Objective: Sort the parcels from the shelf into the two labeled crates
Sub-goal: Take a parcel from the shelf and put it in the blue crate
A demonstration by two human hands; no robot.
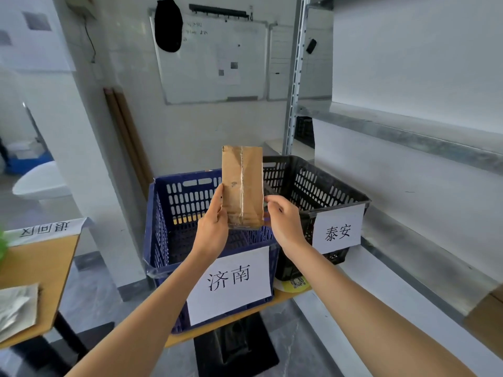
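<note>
Holding a brown paper parcel point(242, 186) upright at picture centre, both hands grip its lower half: the left hand point(213, 227) clasps the left edge with the thumb lying up along the front face, and the right hand point(283, 217) pinches the lower right edge between thumb and fingertips. A vertical taped seam runs down the middle of the parcel's visible face. Behind and below the parcel, at 6 o'clock from it, stands a blue slotted crate point(174, 213) bearing a white paper label point(230, 284) printed 济南. Just beside this, at 3 o'clock from it and touching or nearly touching it, stands a black slotted crate point(321, 186) with its own white label point(337, 229) printed 泰安. The parcel is raised above the blue crate's open top, near the rim shared with the black crate. Both crates rest on a small wooden bench point(291, 292) on a black pedestal. At 3 o'clock, metal shelving point(408, 137) with white boards fills the right of the view. At 12 o'clock a whiteboard point(215, 61) hangs on the wall. At 9 o'clock a second bench point(40, 268) carries a silver pouch point(16, 306) and a white strip printed with characters point(46, 229).
</note>
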